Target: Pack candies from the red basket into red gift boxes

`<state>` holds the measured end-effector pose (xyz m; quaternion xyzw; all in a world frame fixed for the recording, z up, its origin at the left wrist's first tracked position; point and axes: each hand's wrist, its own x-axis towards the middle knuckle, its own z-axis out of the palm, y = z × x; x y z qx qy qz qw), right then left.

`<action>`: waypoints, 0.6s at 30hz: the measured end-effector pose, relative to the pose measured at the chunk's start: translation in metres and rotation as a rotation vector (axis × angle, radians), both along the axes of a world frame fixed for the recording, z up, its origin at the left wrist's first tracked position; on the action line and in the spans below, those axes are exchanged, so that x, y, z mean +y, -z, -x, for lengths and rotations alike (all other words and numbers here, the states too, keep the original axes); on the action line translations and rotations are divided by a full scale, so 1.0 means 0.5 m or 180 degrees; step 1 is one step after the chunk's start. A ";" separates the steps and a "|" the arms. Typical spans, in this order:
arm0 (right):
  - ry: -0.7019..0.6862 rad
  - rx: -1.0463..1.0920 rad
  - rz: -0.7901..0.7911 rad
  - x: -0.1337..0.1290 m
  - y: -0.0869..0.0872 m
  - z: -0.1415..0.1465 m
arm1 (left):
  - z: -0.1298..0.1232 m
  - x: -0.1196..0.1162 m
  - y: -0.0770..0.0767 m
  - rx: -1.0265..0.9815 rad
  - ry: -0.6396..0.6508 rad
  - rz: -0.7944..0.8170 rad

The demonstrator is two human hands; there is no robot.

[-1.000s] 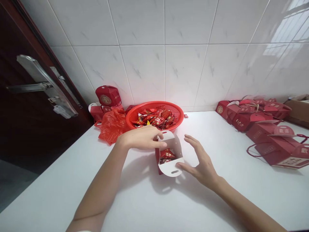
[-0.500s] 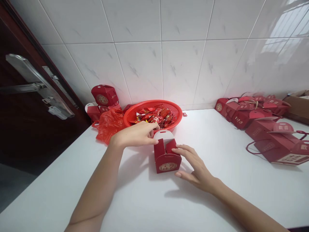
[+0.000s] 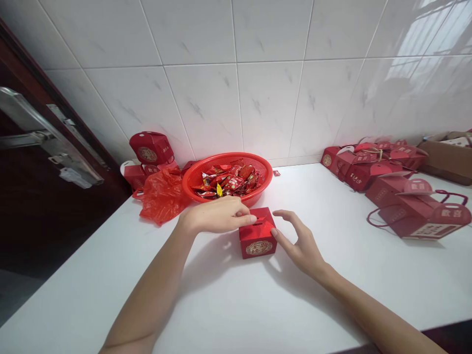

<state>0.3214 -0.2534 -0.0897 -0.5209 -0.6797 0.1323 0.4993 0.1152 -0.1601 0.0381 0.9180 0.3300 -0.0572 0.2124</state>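
Note:
A small red gift box (image 3: 258,246) with a gold emblem on its front stands upright on the white table, its top flaps folded inward. My left hand (image 3: 217,215) reaches over from the left, with the thumb on the top near a slot and the fingers curled at the back edge, closed on the box. My right hand (image 3: 300,241) is at the box's right side. Its thumb touches the front flap, while the other fingers are apart near the back right corner. Just behind stands a red plastic basket (image 3: 268,183) of wrapped snack packets (image 3: 234,182).
At the left back are a crumpled red plastic bag (image 3: 162,196) and stacked red boxes (image 3: 149,147). Several red boxes (image 3: 365,167), a larger one with a rope handle (image 3: 416,211), and a cardboard carton (image 3: 448,160) stand at right. One small packet (image 3: 276,173) lies by the wall.
The box's upright top flaps have come down over its opening. My left hand has moved onto the top, and my right thumb has risen from the side to the front flap.

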 end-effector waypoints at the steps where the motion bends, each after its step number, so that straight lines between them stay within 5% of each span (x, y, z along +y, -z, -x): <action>1: 0.0036 0.0012 0.0039 0.002 0.002 -0.001 | 0.000 -0.002 0.000 0.0036 -0.0068 -0.0025; 9: 0.0309 -0.0212 -0.0416 0.010 0.003 -0.009 | -0.031 -0.026 0.017 0.0201 -0.0382 -0.0030; 18: 0.0804 -0.0933 -0.0455 -0.011 -0.008 -0.039 | -0.133 -0.031 0.121 -0.1327 -0.0175 -0.0043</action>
